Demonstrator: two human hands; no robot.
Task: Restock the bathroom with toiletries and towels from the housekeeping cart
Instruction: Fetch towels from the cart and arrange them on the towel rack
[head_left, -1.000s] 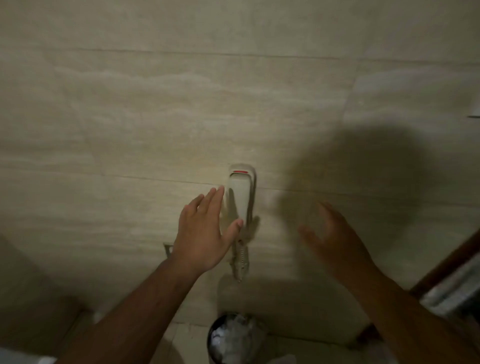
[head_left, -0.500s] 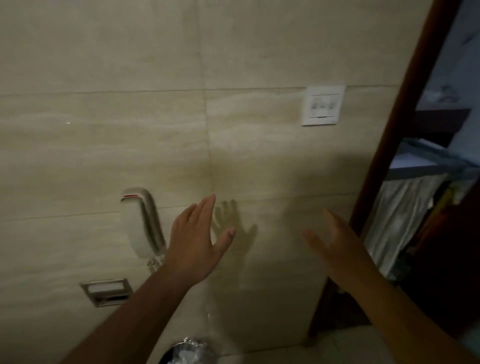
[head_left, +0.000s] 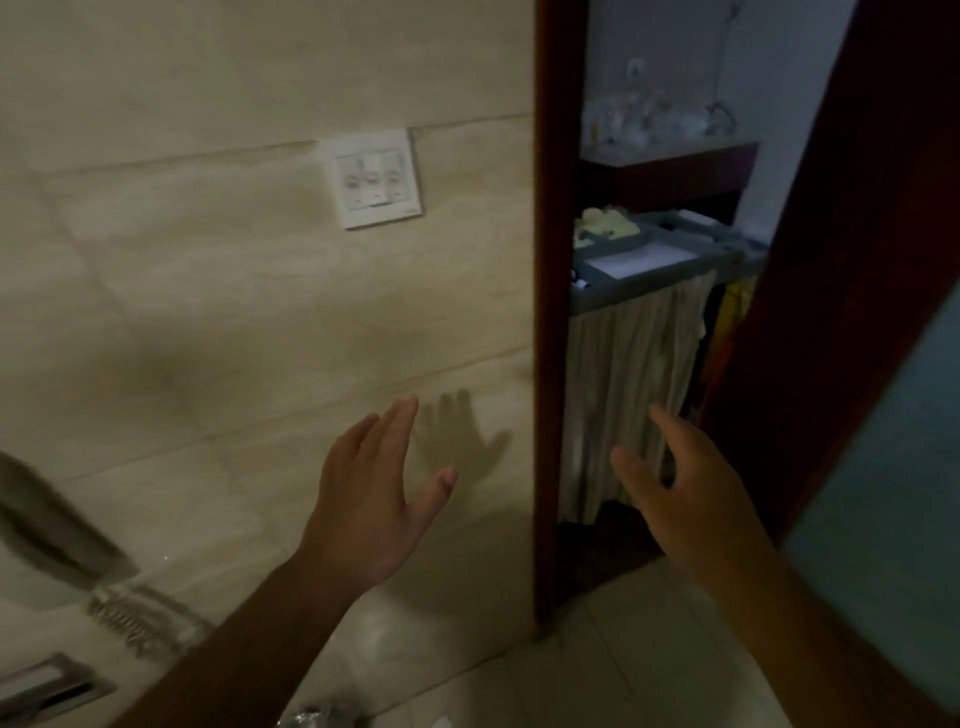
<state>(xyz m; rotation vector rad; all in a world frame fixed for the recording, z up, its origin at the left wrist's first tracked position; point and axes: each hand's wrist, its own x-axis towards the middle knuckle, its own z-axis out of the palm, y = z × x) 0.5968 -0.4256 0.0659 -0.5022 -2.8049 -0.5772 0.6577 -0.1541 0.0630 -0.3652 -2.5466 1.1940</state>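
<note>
Hands open, empty: left hand (head_left: 369, 509), right hand (head_left: 696, 504). Housekeeping cart (head_left: 623, 300) far right; towels likely soft, light, so scoop under the fold.

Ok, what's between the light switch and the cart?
In the head view, bare wall tile runs from the switch to the dark door frame; the cart stands just beyond that frame.

Smooth stone-look wall tiles (head_left: 208, 312), dark polished wooden door frame (head_left: 550, 312), cloth cart curtain (head_left: 628, 374).
</note>
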